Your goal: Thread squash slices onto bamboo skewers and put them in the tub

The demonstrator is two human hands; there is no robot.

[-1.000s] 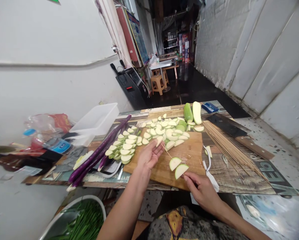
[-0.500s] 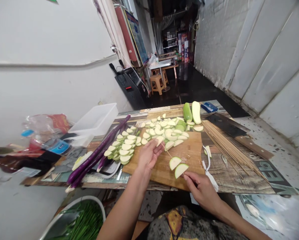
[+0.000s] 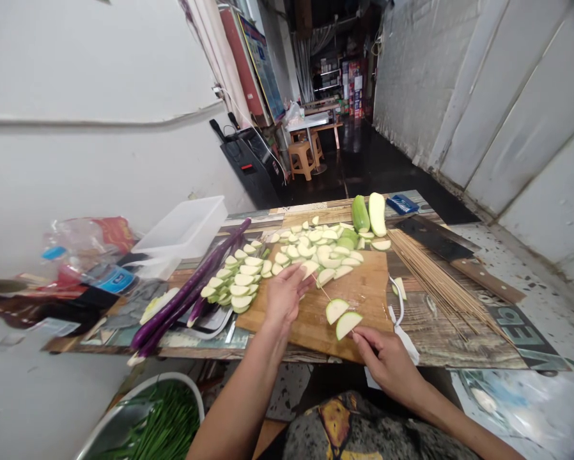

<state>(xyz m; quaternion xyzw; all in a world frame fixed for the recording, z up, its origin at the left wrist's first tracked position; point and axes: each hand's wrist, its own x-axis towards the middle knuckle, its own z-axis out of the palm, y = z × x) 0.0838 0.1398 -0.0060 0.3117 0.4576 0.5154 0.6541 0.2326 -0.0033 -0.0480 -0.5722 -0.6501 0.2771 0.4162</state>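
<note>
My right hand (image 3: 387,361) pinches the near end of a thin bamboo skewer (image 3: 323,291) with two pale green squash slices (image 3: 342,316) threaded on it, low over the wooden cutting board (image 3: 364,287). My left hand (image 3: 283,295) rests on the board with its fingertips closed on a single squash slice (image 3: 309,268) at the edge of the sliced pile (image 3: 323,246), close to the skewer's tip.
More slices (image 3: 236,284) lie left of the board beside long purple eggplants (image 3: 191,291). Two squash halves (image 3: 369,214), a cleaver (image 3: 454,255) and a bundle of skewers (image 3: 435,281) lie right. A white tub (image 3: 186,230), bags (image 3: 85,255) and a bowl of greens (image 3: 157,425) sit left.
Almost nothing has moved. My left hand's fingers have closed a little on the slice at the pile's edge; my right hand holds the skewer in the same place.
</note>
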